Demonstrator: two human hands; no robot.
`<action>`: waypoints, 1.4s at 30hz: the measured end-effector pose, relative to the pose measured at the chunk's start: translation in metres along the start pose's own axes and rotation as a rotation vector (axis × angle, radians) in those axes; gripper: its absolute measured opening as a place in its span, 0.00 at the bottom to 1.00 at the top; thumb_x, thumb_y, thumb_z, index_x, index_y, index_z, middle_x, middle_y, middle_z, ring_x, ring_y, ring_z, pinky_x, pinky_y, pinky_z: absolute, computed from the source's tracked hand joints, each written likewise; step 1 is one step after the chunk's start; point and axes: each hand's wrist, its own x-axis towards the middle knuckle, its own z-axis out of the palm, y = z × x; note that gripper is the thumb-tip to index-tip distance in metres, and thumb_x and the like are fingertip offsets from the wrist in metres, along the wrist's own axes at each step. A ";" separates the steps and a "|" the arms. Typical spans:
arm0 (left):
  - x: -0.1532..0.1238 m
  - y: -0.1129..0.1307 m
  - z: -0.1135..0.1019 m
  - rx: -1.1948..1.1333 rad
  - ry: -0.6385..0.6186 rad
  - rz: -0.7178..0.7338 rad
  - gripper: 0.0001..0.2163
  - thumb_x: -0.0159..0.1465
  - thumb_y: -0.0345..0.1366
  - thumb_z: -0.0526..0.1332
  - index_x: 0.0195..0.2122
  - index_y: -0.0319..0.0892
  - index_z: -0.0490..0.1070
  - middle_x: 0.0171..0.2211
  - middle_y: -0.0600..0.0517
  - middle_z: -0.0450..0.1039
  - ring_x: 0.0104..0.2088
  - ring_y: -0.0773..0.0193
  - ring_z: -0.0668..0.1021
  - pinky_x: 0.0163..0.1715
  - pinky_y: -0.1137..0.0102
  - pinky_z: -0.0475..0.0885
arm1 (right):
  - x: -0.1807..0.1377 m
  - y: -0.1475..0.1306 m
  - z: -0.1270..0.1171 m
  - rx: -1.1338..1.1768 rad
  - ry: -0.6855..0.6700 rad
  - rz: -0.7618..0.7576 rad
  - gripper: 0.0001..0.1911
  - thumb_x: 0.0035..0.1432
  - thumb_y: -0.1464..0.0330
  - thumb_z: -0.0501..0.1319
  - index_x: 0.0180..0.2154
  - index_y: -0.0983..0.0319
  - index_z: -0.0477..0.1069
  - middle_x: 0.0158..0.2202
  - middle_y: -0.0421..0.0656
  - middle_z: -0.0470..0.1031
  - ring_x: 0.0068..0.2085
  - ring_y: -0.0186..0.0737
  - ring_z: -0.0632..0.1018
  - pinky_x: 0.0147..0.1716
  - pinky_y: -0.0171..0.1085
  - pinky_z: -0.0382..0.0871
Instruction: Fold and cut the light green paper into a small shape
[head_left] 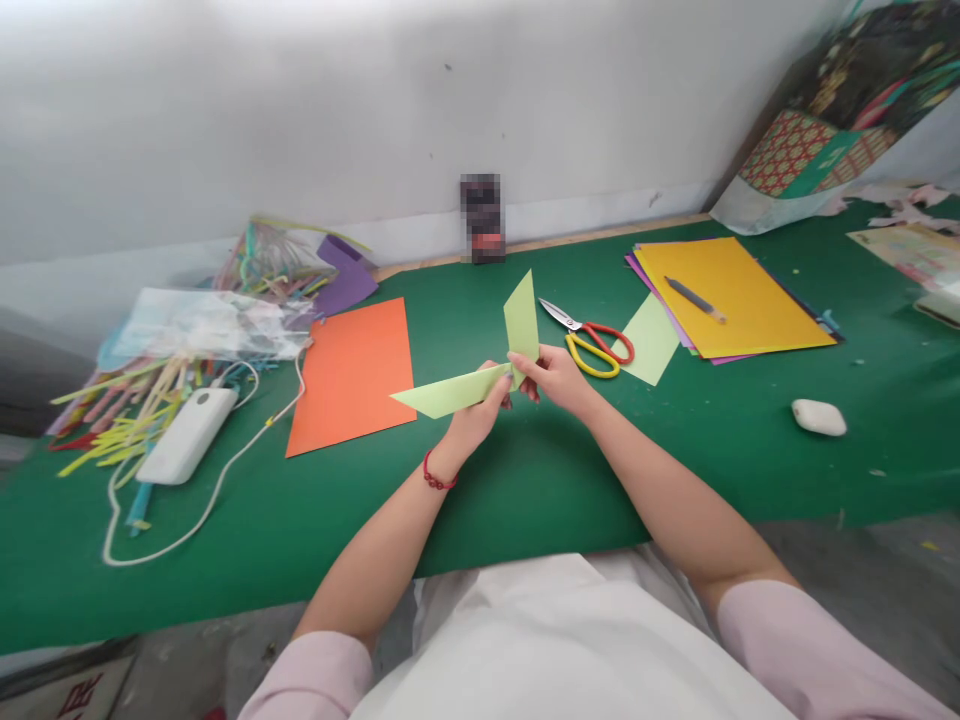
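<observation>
Between my two hands is a light green folded paper [457, 390], held above the green table. One long pointed strip of it reaches left, and a shorter flap stands upright at the right. My left hand [480, 408], with a red bead bracelet at the wrist, pinches the strip near the fold. My right hand [553, 375] grips the same paper at the base of the upright flap. The thumbs meet close to the fold, and some fingertips are hidden behind the paper. Scissors [589, 335] with one red and one yellow handle lie just right of my right hand.
An orange sheet [356, 380] lies at left, beside a white power bank [187, 435] with a cable and many paper strips [112, 410]. At right are a green paper piece [651, 340], stacked coloured sheets [739, 295] with a pen [695, 298], and a white case [818, 417].
</observation>
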 end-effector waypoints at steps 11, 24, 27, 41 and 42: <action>-0.002 0.002 0.000 -0.033 -0.058 0.007 0.15 0.63 0.48 0.57 0.25 0.43 0.66 0.19 0.56 0.64 0.22 0.67 0.70 0.28 0.70 0.69 | -0.001 -0.004 -0.002 0.047 -0.081 0.044 0.25 0.46 0.48 0.64 0.21 0.63 0.64 0.12 0.36 0.66 0.11 0.28 0.65 0.08 0.28 0.58; 0.002 -0.002 0.002 -0.107 -0.005 0.015 0.17 0.61 0.51 0.58 0.22 0.44 0.62 0.16 0.57 0.66 0.18 0.69 0.69 0.22 0.71 0.68 | -0.003 -0.002 -0.003 0.213 -0.313 0.054 0.20 0.52 0.52 0.62 0.30 0.62 0.62 0.16 0.37 0.74 0.14 0.32 0.73 0.13 0.29 0.68; 0.002 -0.002 0.002 -0.122 -0.045 0.021 0.17 0.60 0.51 0.60 0.24 0.44 0.63 0.17 0.56 0.69 0.19 0.68 0.71 0.22 0.70 0.69 | -0.003 -0.002 -0.003 0.206 -0.311 0.033 0.20 0.53 0.53 0.62 0.30 0.62 0.62 0.16 0.37 0.74 0.14 0.32 0.73 0.12 0.29 0.67; 0.000 0.000 0.002 -0.202 -0.122 0.040 0.17 0.62 0.51 0.56 0.24 0.43 0.65 0.17 0.54 0.71 0.20 0.66 0.72 0.24 0.68 0.69 | -0.003 -0.001 -0.004 0.211 -0.365 0.067 0.20 0.52 0.52 0.62 0.29 0.64 0.64 0.17 0.40 0.75 0.15 0.33 0.74 0.13 0.29 0.69; 0.000 0.001 0.001 -0.210 -0.143 0.045 0.17 0.62 0.50 0.56 0.25 0.43 0.65 0.18 0.54 0.71 0.21 0.65 0.73 0.25 0.68 0.69 | -0.003 -0.001 -0.005 0.213 -0.367 0.069 0.20 0.52 0.53 0.63 0.29 0.64 0.64 0.17 0.40 0.75 0.15 0.32 0.73 0.13 0.29 0.68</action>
